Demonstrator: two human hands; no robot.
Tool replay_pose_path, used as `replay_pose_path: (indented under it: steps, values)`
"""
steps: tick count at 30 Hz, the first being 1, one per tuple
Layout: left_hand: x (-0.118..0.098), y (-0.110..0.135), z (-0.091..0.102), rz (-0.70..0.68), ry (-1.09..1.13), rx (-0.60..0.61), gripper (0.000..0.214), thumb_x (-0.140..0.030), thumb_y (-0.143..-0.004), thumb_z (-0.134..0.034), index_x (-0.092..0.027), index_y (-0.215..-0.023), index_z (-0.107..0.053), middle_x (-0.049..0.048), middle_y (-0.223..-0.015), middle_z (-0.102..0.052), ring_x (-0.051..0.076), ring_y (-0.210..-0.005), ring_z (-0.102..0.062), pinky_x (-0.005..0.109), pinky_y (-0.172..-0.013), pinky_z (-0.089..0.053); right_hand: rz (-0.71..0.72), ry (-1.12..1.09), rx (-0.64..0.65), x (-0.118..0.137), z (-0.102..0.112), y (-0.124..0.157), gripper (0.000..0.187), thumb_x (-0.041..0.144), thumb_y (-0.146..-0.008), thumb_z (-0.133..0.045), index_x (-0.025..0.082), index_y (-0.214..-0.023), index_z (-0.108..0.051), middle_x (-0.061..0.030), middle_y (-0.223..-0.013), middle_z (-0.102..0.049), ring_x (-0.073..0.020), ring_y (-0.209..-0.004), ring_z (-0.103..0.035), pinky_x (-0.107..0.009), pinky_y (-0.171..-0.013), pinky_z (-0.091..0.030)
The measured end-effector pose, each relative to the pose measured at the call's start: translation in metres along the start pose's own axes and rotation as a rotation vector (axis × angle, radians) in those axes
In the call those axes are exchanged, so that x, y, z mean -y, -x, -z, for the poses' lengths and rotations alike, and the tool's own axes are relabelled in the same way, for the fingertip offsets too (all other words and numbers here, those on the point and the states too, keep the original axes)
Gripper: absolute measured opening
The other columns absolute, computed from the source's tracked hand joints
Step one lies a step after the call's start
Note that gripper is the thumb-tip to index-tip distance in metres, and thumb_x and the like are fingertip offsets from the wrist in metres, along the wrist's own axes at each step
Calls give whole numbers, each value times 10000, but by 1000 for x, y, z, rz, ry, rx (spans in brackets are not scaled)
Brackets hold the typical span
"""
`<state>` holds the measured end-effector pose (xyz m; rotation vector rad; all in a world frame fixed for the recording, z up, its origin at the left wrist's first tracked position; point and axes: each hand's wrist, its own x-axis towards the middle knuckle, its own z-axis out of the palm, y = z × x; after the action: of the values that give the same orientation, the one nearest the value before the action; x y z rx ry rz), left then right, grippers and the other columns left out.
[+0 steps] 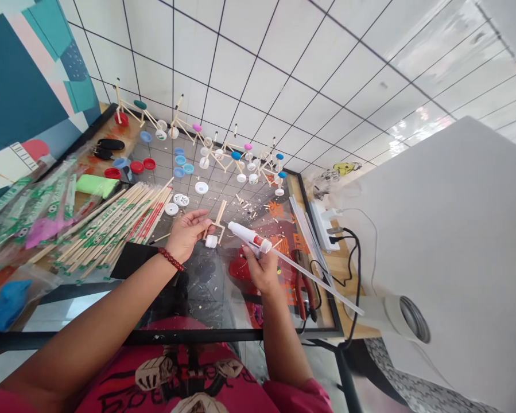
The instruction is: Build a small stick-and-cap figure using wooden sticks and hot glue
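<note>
My left hand (189,232) pinches a small frame of wooden sticks (217,221) with a white bottle cap (211,241) at its lower end, held just above the glass table. My right hand (262,267) is wrapped round a white glue gun (249,236). The gun's nozzle points left at the stick frame, close to the cap. A long clear glue stick (318,281) sticks out of the gun's back toward the lower right.
Several finished stick-and-cap bicycles (223,152) stand at the table's far edge. Loose caps (180,163) lie before them. Packs of chopsticks (107,226) fill the left. A power strip (324,223), black cables and red pliers (303,289) lie right. A tape roll (406,318) sits lower right.
</note>
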<state>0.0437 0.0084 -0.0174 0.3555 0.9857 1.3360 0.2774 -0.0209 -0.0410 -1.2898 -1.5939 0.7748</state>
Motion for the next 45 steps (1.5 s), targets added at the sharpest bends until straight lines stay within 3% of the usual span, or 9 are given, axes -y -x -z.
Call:
replay_pose_path:
  steps: [6,12,16,22,27,33,38,45]
  values:
    - [0,2,-2,-11,-10,15,475,-125,-681,-949,-141,-1070,-677,-9,-733,-746,145,-671,-722,288,-705,-546,-275,-361,-56,25,-14,-9,224,369,-739,-860,204,-821,-733,-11,-777,-718,-171,-727,-604,-309,-699,-502]
    - [1,12,-9,5,-12,17,426,-123,-693,-955,-149,-1043,-714,19,-749,-762,153,-652,-704,304,-675,-570,-470,-682,-94,33,-33,-12,342,287,-588,-917,211,-847,-707,-38,-917,-805,-104,-599,-510,-263,-561,-418]
    - [5,18,-15,52,53,-6,327,-77,-724,-938,-176,-961,-736,18,-755,-753,143,-676,-703,299,-695,-605,-544,-846,-71,34,-42,-11,424,274,-556,-947,229,-840,-635,4,-832,-763,-95,-567,-486,-256,-528,-414]
    - [14,19,-18,91,146,-9,334,-46,-713,-933,-158,-919,-695,4,-740,-745,143,-679,-723,275,-699,-623,-526,-848,-116,32,-48,-10,419,325,-560,-957,232,-767,-604,63,-634,-611,-94,-534,-474,-249,-519,-429]
    - [21,19,-19,159,202,-22,270,-12,-750,-868,-173,-857,-681,12,-767,-765,130,-667,-726,253,-704,-620,-516,-768,-152,29,-51,-9,431,361,-557,-956,238,-773,-603,70,-618,-603,-103,-533,-499,-259,-537,-469]
    - [27,23,-21,74,153,28,286,-139,-722,-929,-178,-900,-708,25,-881,-780,148,-803,-741,313,-875,-618,-490,-740,-147,23,-50,-9,433,393,-609,-930,244,-808,-574,64,-674,-633,-110,-541,-526,-268,-538,-486]
    - [38,33,-23,-76,-83,133,593,-70,-542,-963,-224,-1063,-729,44,-1116,-785,219,-1111,-741,386,-1063,-560,-390,-722,-185,23,-48,-10,375,385,-661,-910,243,-820,-602,59,-691,-648,-110,-574,-557,-260,-583,-510]
    - [36,34,-23,-55,-100,166,496,-180,-658,-920,-217,-1129,-770,42,-1078,-783,203,-982,-737,370,-967,-576,-347,-762,-183,42,-38,-11,362,397,-659,-904,233,-844,-639,15,-783,-690,-107,-591,-483,-270,-579,-435]
